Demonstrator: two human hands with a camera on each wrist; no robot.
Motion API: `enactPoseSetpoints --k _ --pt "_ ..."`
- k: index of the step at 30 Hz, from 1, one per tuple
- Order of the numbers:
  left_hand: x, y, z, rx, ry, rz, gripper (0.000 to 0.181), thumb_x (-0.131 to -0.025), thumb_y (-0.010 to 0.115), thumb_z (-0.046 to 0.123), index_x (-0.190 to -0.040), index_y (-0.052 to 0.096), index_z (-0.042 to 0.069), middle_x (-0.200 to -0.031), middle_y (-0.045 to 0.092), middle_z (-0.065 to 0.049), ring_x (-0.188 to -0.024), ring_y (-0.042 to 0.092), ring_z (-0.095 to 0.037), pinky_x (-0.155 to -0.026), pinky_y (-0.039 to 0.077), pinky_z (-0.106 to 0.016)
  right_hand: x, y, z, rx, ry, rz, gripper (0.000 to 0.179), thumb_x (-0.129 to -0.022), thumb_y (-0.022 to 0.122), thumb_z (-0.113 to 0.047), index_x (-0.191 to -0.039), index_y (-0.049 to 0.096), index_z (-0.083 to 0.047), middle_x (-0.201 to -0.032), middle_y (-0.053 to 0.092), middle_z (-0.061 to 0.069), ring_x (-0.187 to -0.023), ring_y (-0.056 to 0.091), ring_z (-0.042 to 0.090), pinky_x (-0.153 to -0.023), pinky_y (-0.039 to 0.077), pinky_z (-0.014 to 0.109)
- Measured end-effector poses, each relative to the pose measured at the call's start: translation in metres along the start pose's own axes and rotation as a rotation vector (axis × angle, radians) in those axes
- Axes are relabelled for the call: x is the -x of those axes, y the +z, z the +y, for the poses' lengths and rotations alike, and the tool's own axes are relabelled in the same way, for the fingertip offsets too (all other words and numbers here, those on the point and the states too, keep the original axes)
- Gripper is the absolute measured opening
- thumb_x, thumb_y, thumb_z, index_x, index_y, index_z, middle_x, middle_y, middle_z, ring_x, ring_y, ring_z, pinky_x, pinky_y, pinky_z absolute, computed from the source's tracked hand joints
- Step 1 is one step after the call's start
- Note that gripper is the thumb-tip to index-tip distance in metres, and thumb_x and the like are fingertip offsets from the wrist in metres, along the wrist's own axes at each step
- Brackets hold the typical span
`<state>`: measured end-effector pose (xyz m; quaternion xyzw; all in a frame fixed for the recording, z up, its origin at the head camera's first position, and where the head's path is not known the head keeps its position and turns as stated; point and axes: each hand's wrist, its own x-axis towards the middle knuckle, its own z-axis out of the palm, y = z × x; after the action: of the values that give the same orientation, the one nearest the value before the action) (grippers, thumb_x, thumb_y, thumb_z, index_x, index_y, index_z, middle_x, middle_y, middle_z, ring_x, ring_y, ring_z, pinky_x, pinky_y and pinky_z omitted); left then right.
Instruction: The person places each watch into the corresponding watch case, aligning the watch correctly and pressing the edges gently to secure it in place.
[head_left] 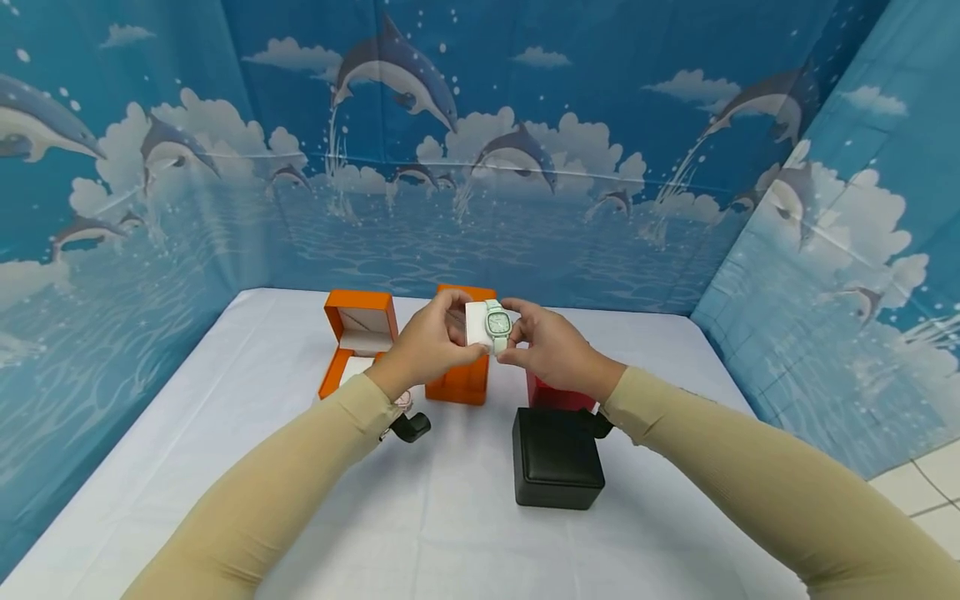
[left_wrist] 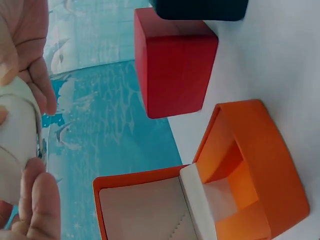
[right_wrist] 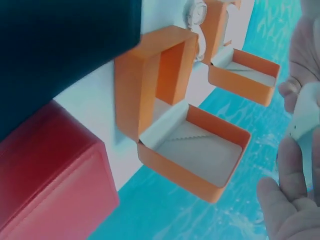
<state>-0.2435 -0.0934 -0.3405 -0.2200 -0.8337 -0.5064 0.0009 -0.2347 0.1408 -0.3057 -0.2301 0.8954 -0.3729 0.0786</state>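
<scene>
In the head view, a pale green watch (head_left: 498,323) with a squarish dial is wrapped round a white cushion (head_left: 475,323), held up above the far part of the table. My left hand (head_left: 429,335) grips the cushion from its left side. Thumb and fingers of my right hand (head_left: 553,346) pinch the watch and its strap from the right. Both wrist views show the white strap and cushion (left_wrist: 15,135) only partly, at the frame edge. Behind the hands stands an open orange box (head_left: 459,387); its inside looks empty in the left wrist view.
A second open orange box (head_left: 360,333) stands at the left, with another watch (right_wrist: 198,14) beside it. At the right are a closed black box (head_left: 558,458) and, behind it, a red box (head_left: 551,397). A dolphin-print curtain (head_left: 480,225) hangs behind the white-covered table (head_left: 465,517).
</scene>
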Motion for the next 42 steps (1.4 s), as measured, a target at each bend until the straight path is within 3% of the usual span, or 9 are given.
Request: enactPoseSetpoints --k 10,14,21,24,26,29,33,42 --pt "-0.001 0.002 0.003 0.004 0.036 -0.018 0.071 -0.090 0.084 0.022 -0.148 0.043 0.013 -0.108 0.065 -0.007 -0.093 0.066 -0.023 -0.080 0.062 -0.034 0.003 0.002 -0.001 0.011 0.000 0.010 0.087 -0.094 0.080 -0.013 -0.165 0.030 -0.007 -0.097 0.070 0.007 -0.087 0.066 0.019 -0.079 0.058 0.032" --pt "0.000 -0.001 0.005 -0.034 0.059 -0.028 0.070 -0.090 0.084 0.020 -0.147 0.044 0.013 -0.109 0.064 -0.006 -0.092 0.066 -0.022 -0.081 0.062 -0.032 0.002 0.004 -0.003 0.041 0.001 0.018 0.087 -0.094 0.081 -0.015 -0.165 0.031 -0.008 -0.096 0.071 0.006 -0.085 0.065 0.019 -0.075 0.058 0.029" --pt "0.001 -0.002 0.007 -0.050 0.044 -0.043 0.068 -0.090 0.084 0.018 -0.146 0.045 0.013 -0.110 0.064 -0.006 -0.095 0.064 -0.023 -0.082 0.061 -0.033 0.001 0.010 -0.007 0.138 0.022 0.039 0.085 -0.095 0.080 -0.018 -0.165 0.033 -0.008 -0.086 0.069 0.004 -0.072 0.058 0.019 -0.061 0.047 0.026" --pt "0.000 -0.003 0.006 -0.048 0.031 -0.046 0.069 -0.091 0.084 0.019 -0.148 0.044 0.013 -0.110 0.064 -0.007 -0.096 0.064 -0.023 -0.083 0.061 -0.033 0.000 0.011 -0.007 0.151 0.015 0.050 0.084 -0.095 0.080 -0.019 -0.165 0.034 -0.007 -0.086 0.069 0.004 -0.072 0.057 0.020 -0.061 0.048 0.028" --pt "0.000 -0.004 0.004 -0.043 0.027 -0.048 0.070 -0.091 0.083 0.019 -0.149 0.043 0.013 -0.111 0.064 -0.007 -0.096 0.065 -0.022 -0.084 0.062 -0.033 -0.001 0.011 -0.006 0.167 -0.002 0.064 0.085 -0.094 0.082 -0.021 -0.164 0.035 -0.007 -0.091 0.071 0.004 -0.078 0.062 0.021 -0.066 0.053 0.029" --pt "0.000 -0.008 0.000 -0.049 0.036 -0.067 0.072 -0.092 0.084 0.017 -0.150 0.042 0.013 -0.114 0.064 -0.006 -0.097 0.067 -0.021 -0.087 0.062 -0.033 -0.003 0.011 -0.003 0.173 -0.029 0.072 0.094 -0.091 0.085 -0.024 -0.166 0.031 -0.008 -0.118 0.072 0.008 -0.099 0.071 0.023 -0.082 0.063 0.034" --pt "0.002 -0.011 -0.003 -0.062 0.053 -0.101 0.075 -0.091 0.085 0.016 -0.152 0.042 0.013 -0.118 0.063 -0.007 -0.096 0.068 -0.020 -0.089 0.062 -0.032 -0.006 0.012 -0.001 0.170 -0.041 0.032 0.105 -0.088 0.088 -0.024 -0.169 0.023 -0.009 -0.151 0.057 0.011 -0.124 0.069 0.028 -0.095 0.063 0.038" --pt "0.004 -0.010 -0.004 -0.063 0.010 -0.130 0.076 -0.091 0.085 0.019 -0.153 0.042 0.015 -0.134 0.056 -0.003 -0.099 0.068 -0.019 -0.084 0.062 -0.033 -0.011 0.016 0.000 0.213 -0.027 0.013 0.100 -0.087 0.088 -0.028 -0.167 0.030 -0.009 -0.145 0.062 0.008 -0.121 0.070 0.025 -0.093 0.063 0.036"
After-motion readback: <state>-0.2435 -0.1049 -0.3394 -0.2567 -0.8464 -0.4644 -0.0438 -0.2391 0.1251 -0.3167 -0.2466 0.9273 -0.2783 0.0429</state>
